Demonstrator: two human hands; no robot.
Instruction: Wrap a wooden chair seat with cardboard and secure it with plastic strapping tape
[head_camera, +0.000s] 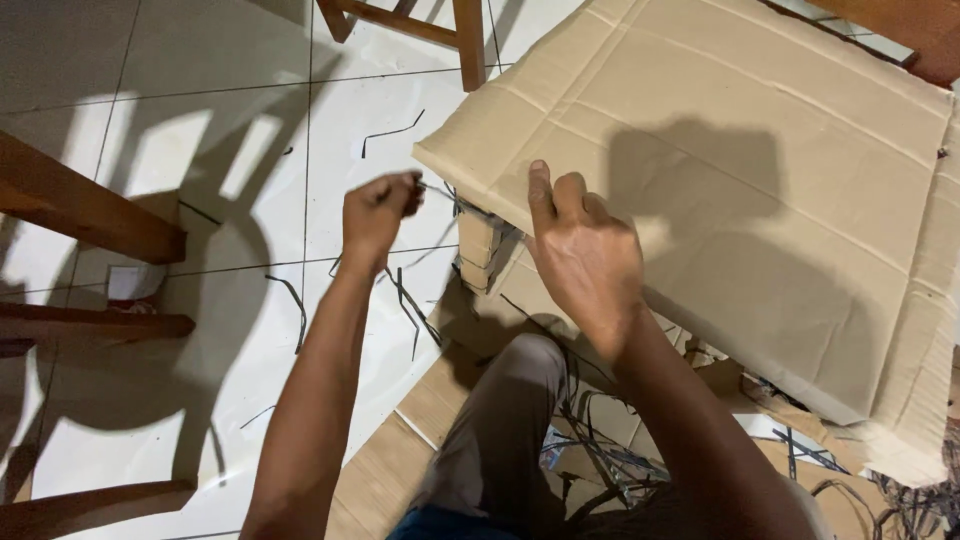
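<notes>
1. The left hand (378, 212) is closed in a fist, its fingers pinched on the end of a thin dark strap (452, 200) that runs taut from the fist to the near left corner of the cardboard sheet (760, 170)
2. The right hand (585, 250) lies flat on the same sheet, fingers together and stretched forward, palm pressing down just behind that corner; it grips nothing
3. The strap looks narrow, light and flexible but stiff along its length, likely plastic and a bit slick; a pinch close to its end, as the left hand has it, seems the sure hold, and its edges could bite under a hard pull
4. The cardboard sheet is large, flat and creased; it looks light, stiff across the flutes yet easy to bend at the folds, so pressing near the corner steadies it best
5. Under the corner sits a stack of folded cardboard (482, 250), which the strap seems to circle, though the far side is hidden
6. Loose strap offcuts (405, 300) lie on the white tiled floor (200, 150), with wooden chair legs (90, 210) at the left edge and the person's knee (510, 400) below
</notes>
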